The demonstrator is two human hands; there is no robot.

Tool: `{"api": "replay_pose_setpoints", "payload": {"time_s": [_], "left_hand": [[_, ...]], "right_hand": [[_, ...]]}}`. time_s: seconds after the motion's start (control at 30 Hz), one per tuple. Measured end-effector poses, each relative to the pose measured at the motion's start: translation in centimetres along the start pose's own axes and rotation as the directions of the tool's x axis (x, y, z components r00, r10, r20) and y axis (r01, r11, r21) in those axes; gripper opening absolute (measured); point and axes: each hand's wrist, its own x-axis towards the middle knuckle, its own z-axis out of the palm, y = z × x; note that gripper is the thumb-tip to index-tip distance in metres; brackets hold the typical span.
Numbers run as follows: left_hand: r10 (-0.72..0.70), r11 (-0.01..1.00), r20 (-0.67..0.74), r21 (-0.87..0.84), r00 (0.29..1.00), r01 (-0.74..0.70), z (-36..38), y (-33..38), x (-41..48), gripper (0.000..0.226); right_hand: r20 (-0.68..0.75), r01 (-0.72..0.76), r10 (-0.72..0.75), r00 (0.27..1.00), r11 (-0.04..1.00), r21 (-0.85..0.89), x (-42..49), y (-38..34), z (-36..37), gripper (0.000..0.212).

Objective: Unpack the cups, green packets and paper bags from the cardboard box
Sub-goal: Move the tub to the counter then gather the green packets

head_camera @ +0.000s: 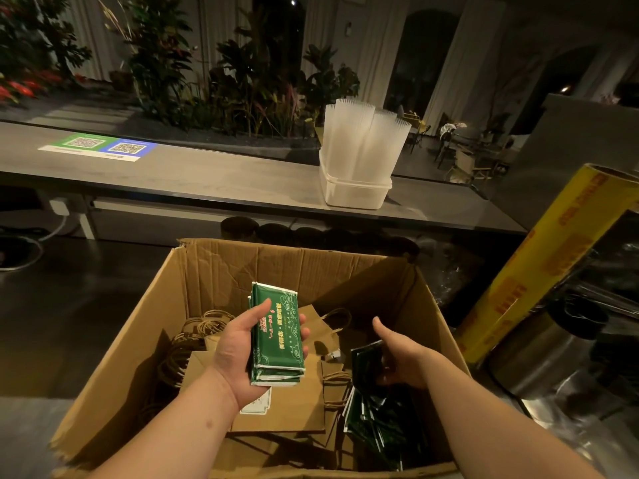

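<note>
cups (363, 133) stand in a tub (356, 195) beyond the cardboard box (276, 261).

The open-topped cardboard box (311, 267) is floored with paper bags (283, 409) and green packets (373, 423).

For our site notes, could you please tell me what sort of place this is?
Probably a café or drinks bar: stacked disposable cups in a white tub on a long counter, a QR-code sheet lying on it, and chairs beyond.
</note>
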Motion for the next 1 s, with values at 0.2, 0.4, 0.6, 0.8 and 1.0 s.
{"api": "replay_pose_setpoints", "payload": {"time_s": [0.2, 0.4, 0.6, 0.8, 1.0], "left_hand": [[-0.016, 0.996, -0.103, 0.083, 0.995, 0.025, -0.2, 0.0, 0.3, 0.060], [-0.025, 0.988, -0.179, 0.147, 0.984, 0.051, -0.5, 0.0, 0.4, 0.051], [0.030, 0.995, -0.126, 0.095, 0.992, -0.018, -0.8, 0.3, 0.1, 0.057], [-0.010, 1.000, -0.125, 0.004, 0.992, 0.010, -0.6, 0.1, 0.3, 0.059], [0.001, 1.000, -0.091, -0.028, 0.996, -0.003, -0.6, 0.2, 0.6, 0.056]], "right_hand": [[-0.159, 0.306, -0.459, 0.874, 0.775, -0.553, -0.7, -2.8, 4.0, 0.063], [0.382, 0.622, -0.798, 0.467, -0.011, -0.783, -8.8, -5.7, 10.4, 0.047], [0.500, 0.882, -0.783, 0.372, 0.130, -0.453, -11.3, -3.5, 13.9, 0.050], [-0.109, 0.750, -0.800, 0.591, 0.594, -0.290, -6.5, -5.8, 6.7, 0.014], [-0.103, -0.030, -0.076, 0.992, 0.642, -0.766, 0.8, 0.2, -0.4, 0.060]]}}
